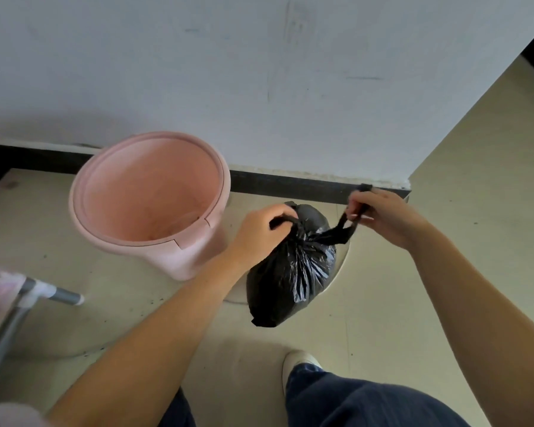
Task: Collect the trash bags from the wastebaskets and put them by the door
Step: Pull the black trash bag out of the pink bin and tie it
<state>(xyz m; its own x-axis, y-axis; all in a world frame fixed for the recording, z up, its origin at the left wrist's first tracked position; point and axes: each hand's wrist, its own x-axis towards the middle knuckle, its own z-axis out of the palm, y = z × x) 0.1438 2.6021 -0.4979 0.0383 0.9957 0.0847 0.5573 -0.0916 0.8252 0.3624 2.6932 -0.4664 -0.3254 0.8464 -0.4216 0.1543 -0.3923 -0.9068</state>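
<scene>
A full black trash bag point(290, 272) hangs just above the floor, to the right of a pink wastebasket point(148, 192) that stands empty against the wall. My left hand point(259, 229) grips one twisted handle of the bag at its top. My right hand point(383, 217) pinches the other handle and pulls it out to the right, so the strip is stretched taut. The bag's neck is gathered between the two hands.
A white wall with a dark baseboard point(305, 186) runs behind the basket and ends in a corner at the right. A grey metal frame with pink cloth point(19, 303) stands at the lower left. My shoe point(299, 365) and trouser leg are below the bag.
</scene>
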